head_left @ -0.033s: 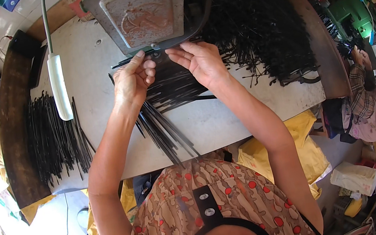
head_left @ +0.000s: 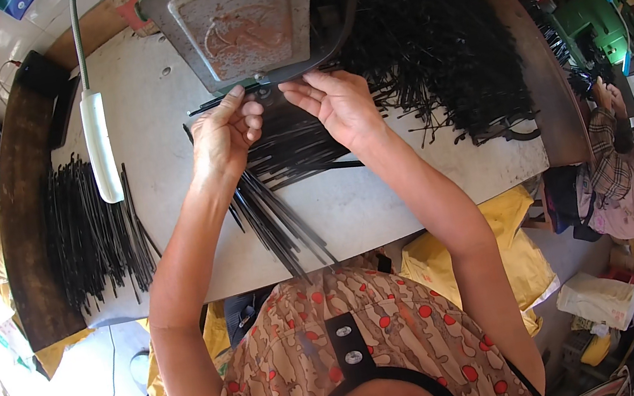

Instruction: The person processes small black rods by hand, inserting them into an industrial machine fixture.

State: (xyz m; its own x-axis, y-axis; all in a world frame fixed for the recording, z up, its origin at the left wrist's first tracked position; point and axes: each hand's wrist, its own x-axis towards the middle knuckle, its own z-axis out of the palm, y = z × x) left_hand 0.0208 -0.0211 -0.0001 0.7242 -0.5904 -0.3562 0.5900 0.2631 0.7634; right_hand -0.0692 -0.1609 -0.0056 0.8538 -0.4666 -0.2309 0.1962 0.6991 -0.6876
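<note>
In front of me stands a grey-green metal machine point(head_left: 246, 25) with a worn, rusty panel. My left hand point(head_left: 226, 129) is at its lower edge, thumb and forefinger pinched on a thin black rod point(head_left: 203, 108) that sticks out to the left. To the right along the same edge is my right hand point(head_left: 337, 106), its fingertips closed together; what they hold is hidden at the machine's underside. Beneath and between the hands lies a layer of black rods point(head_left: 288, 152). Several more loose rods point(head_left: 271, 222) fan toward me over the table's front edge.
The pale table point(head_left: 193, 261) has a raised brown rim point(head_left: 36, 245). A bundle of black rods point(head_left: 93, 235) lies at left beside a white lamp point(head_left: 100, 146). A large tangled black heap point(head_left: 434, 44) covers the right. Another person point(head_left: 623, 172) works at a green machine point(head_left: 594, 21) far right.
</note>
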